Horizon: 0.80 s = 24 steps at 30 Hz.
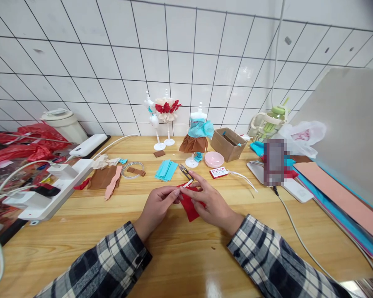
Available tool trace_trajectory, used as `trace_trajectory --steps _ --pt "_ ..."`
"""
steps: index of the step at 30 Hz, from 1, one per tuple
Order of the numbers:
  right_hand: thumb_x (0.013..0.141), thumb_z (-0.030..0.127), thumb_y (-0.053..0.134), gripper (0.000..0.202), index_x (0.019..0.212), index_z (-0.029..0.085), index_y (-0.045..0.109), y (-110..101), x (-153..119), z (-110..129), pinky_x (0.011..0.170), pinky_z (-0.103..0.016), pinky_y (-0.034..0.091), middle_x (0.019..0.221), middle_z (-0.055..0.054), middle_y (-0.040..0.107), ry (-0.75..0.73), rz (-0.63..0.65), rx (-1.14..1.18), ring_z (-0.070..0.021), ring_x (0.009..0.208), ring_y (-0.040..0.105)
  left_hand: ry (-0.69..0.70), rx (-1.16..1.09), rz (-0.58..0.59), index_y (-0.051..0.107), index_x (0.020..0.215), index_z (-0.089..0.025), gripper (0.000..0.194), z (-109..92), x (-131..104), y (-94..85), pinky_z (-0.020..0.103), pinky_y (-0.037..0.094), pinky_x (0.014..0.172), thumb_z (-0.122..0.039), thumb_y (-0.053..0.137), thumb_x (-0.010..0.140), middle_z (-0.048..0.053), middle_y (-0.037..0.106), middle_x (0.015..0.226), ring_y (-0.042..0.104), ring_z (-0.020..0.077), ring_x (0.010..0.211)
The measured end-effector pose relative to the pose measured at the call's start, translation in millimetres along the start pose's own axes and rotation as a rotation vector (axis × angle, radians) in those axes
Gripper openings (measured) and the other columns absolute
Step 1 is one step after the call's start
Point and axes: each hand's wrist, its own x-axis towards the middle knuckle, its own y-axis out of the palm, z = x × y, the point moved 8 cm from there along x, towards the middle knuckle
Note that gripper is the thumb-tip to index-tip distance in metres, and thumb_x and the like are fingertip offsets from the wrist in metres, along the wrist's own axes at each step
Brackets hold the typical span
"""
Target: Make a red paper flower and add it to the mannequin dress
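Both hands meet over a red piece of material at the middle of the wooden table. My left hand is closed, thumb and forefinger pinched at a small white strip. Opposite it, my right hand has its forefinger and thumb at the same strip, with its other fingers bent over the red piece. Small scissors lie just beyond the fingertips. To their left are folded blue pieces. Behind the scissors stands a small dress form with a blue top and brown skirt.
A pink bowl, a cardboard box and a red-and-white card are right of the dress form. At left lie brown scraps and a power strip. A phone, cable and coloured sheets occupy the right.
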Motion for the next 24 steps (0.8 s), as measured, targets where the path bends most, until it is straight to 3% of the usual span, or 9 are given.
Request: trace_trajectory --steps 13,19,24 --pt "0.076 0.003 0.051 0.065 0.133 0.035 0.048 -3.3 0.4 2.1 0.098 -0.042 0.043 0.155 -0.003 0.014 -0.022 0.001 -0.039 -0.0233 0.125 0.045 -0.008 0.058 -0.004 0.069 0.069 -0.014 0.025 2.4 1.5 -1.3 0.024 0.048 0.06 -0.034 0.058 0.079 0.003 0.065 0.061 0.058 0.0136 0.06" --pt "0.078 0.006 0.052 0.062 0.132 0.037 0.049 2.4 -0.8 -3.4 0.096 -0.044 0.044 0.155 -0.003 0.014 0.044 -0.003 0.047 -0.0215 0.115 0.053 -0.032 0.068 -0.021 0.07 0.071 -0.015 0.024 4.3 1.8 -2.8 0.025 0.049 0.06 -0.034 0.058 0.078 0.003 0.066 0.061 0.059 0.0145 0.06" --pt "0.085 0.017 0.053 0.055 0.137 0.032 0.044 11.4 1.2 -3.1 0.106 -0.042 0.036 0.146 -0.004 0.038 0.085 0.013 0.325 -0.0205 0.128 0.043 0.036 0.11 -0.086 0.071 0.076 -0.016 0.022 1.0 4.4 -9.6 0.032 0.051 0.076 -0.034 0.059 0.079 0.007 0.071 0.079 0.063 0.0195 0.077"
